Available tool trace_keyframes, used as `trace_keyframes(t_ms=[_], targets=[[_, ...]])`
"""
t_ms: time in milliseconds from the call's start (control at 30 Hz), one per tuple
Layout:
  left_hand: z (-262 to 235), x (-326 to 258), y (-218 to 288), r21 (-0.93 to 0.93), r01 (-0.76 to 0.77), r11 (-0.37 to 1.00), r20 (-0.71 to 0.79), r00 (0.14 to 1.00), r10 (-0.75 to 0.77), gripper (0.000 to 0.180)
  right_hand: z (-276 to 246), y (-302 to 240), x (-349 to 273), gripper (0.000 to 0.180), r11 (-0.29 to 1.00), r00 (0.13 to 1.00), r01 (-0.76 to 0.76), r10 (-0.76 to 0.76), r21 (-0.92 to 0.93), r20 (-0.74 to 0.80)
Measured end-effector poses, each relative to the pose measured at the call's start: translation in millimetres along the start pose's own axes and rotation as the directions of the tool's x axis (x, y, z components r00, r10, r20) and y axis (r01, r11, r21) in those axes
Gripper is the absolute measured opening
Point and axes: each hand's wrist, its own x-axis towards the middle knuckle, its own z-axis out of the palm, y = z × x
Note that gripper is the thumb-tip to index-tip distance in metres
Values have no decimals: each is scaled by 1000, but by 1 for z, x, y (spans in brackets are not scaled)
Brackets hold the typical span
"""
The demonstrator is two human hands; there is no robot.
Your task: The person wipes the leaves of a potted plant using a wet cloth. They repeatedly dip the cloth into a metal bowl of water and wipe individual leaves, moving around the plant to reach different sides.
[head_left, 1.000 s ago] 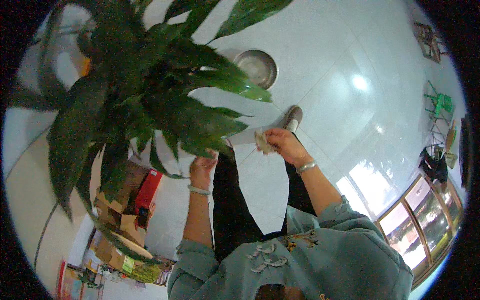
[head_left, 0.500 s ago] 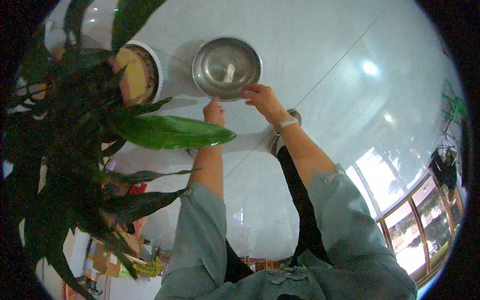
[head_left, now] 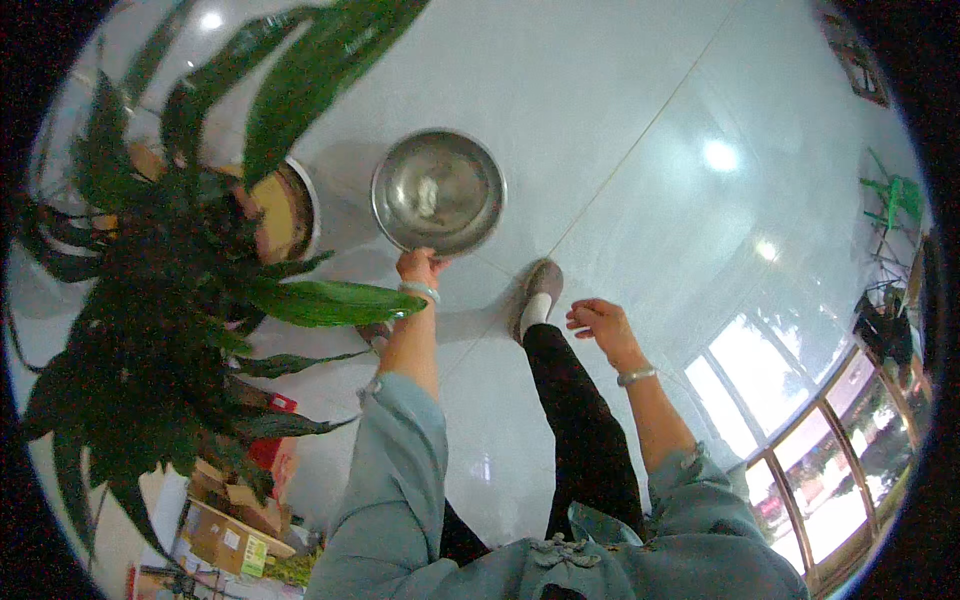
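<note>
A round, shiny metal basin (head_left: 478, 235) is in the upper middle. A small whitish patch (head_left: 428, 196) shows inside it; I cannot tell whether this is an object or a reflection. My left hand (head_left: 418, 265) grips the basin's near rim, its fingers closed on the edge. My right hand (head_left: 600, 325) is in the air to the right, apart from the basin, its fingers loosely bent and spread with nothing in them.
A leafy potted plant (head_left: 330, 303) fills the left side, one long leaf reaching over my left forearm. Its round pot (head_left: 303, 205) stands left of the basin. Cardboard boxes (head_left: 215, 535) are at lower left. My shoe (head_left: 536, 290) is on the glossy tiled floor (head_left: 620, 80).
My right hand has left the basin's rim and drawn back to the lower right. My left hand is still at the rim. The whole view has shifted somewhat.
</note>
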Motion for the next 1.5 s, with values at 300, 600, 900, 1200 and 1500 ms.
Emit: trace_keyframes(t_ms=[300, 600, 900, 1200, 1500], targets=[[69, -222, 89, 201, -121, 972, 151, 984, 91, 11, 75, -173, -95, 46, 315, 502, 754, -842, -577, 196], [141, -326, 191, 335, -237, 912, 337, 934, 119, 9, 72, -299, -129, 32, -247, 527, 482, -685, -841, 503], [271, -391, 364, 481, -443, 757, 404, 878, 257, 4, 42, -491, -138, 26, -310, 513, 402, -703, -862, 492], [363, -322, 504, 247, -536, 807, 361, 824, 437, 10, 87, -708, -113, 20, -345, 461, 685, -476, -641, 749], [420, -345, 659, -49, -441, 896, 123, 888, 443, 16, 169, -889, -50, 29, -555, 327, 642, -425, -529, 844]])
